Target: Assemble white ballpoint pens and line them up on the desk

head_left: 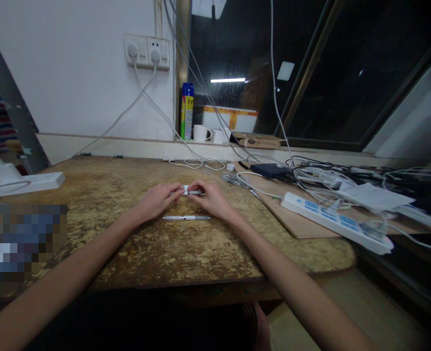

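Observation:
Over the middle of the worn wooden table, my left hand and my right hand meet fingertip to fingertip. Both are closed on a slim white and grey pen, held level from either end. Much of it is hidden behind the fingers, so its finer parts are too small to make out. A second pen, whitish with a silvery tip, lies crosswise on the tabletop just nearer to me, apart from both hands.
A white power strip rests on a thin board at right, beside tangled cables and papers. Another power strip is at left. A spray can and a white mug stand on the sill. Cables hang behind.

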A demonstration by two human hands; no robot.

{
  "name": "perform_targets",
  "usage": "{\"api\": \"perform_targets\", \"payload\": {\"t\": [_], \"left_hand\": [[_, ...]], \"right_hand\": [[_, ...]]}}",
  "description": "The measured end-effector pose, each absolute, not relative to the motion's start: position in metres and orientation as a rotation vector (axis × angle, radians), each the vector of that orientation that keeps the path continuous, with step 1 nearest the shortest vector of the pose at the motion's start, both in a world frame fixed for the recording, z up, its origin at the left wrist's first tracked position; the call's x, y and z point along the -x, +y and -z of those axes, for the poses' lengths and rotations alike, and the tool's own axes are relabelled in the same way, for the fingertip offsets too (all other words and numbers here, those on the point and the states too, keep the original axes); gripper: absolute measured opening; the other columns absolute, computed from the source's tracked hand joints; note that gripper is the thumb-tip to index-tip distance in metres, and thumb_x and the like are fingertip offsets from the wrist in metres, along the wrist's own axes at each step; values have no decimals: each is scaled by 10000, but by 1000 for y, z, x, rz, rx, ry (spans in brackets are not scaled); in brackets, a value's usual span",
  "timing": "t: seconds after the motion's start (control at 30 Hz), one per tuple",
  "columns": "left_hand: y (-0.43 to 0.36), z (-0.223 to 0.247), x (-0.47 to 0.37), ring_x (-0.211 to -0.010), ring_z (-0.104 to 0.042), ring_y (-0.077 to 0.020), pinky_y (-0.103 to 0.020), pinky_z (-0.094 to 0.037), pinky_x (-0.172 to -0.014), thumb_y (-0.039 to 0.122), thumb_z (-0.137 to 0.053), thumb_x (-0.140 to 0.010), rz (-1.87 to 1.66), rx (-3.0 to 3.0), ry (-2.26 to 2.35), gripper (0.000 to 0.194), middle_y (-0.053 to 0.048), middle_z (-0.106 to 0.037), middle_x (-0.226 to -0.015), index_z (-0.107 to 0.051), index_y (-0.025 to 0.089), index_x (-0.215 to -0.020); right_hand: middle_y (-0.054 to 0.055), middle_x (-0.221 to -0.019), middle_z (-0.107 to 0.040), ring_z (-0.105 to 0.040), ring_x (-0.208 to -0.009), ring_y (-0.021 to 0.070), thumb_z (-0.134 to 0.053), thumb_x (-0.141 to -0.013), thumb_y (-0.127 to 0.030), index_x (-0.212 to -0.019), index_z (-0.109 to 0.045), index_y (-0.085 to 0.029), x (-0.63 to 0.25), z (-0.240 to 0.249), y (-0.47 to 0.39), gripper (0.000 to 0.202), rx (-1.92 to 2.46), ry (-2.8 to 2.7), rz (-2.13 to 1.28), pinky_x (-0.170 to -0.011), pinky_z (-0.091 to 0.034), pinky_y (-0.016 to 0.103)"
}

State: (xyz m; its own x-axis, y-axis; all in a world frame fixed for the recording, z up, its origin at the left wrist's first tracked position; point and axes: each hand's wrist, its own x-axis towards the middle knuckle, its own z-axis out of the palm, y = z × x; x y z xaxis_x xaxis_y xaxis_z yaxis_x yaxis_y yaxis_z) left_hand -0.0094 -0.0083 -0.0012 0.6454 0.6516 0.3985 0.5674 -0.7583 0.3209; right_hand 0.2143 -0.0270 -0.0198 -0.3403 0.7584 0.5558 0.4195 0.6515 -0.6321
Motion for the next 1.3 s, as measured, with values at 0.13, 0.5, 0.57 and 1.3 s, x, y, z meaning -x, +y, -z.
{"api": "perform_targets", "payload": {"t": [0.13, 0.5, 0.57, 1.3], "left_hand": [[-10, 0, 9, -784, -606, -205, -304, -377, -732, 465, -366, -1076, -755, -2700, 986, 403, -15, -649, -826, -619, 211, -893], [-7, 0, 10, -732, -578, -194, -297, -358, -707, 439, -349, -1080, -758, -2690, 978, 418, -6, -630, -772, -585, 208, -824], [-7, -1, 11, -708, -572, -191, -295, -357, -695, 441, -337, -1083, -759, -2674, 990, 443, -1, -614, -730, -577, 206, -793], [7, 1, 19, -1107, -632, -245, -403, -462, -995, 353, -473, -1038, -998, -2666, 911, 277, -61, -687, -1164, -687, 244, -1176]], "right_hand": [[44, -836, -760, -695, -764, 171, -565, -1002, -397, -962, -721, -179, -214, 20, -28, 271, 964, -1981, -570, -762, -514, 294], [52, -926, -767, -696, -824, 174, -633, -947, -326, -993, -744, -173, -214, 21, -24, 194, 916, -1934, -572, -797, -528, 302], [47, -957, -770, -694, -834, 170, -686, -896, -280, -1000, -743, -179, -216, 19, -23, 157, 898, -1913, -525, -790, -526, 289], [43, -863, -732, -682, -817, 182, -677, -792, -323, -913, -730, -187, -229, 18, -9, 189, 906, -1324, -919, -863, -543, 327]]}}
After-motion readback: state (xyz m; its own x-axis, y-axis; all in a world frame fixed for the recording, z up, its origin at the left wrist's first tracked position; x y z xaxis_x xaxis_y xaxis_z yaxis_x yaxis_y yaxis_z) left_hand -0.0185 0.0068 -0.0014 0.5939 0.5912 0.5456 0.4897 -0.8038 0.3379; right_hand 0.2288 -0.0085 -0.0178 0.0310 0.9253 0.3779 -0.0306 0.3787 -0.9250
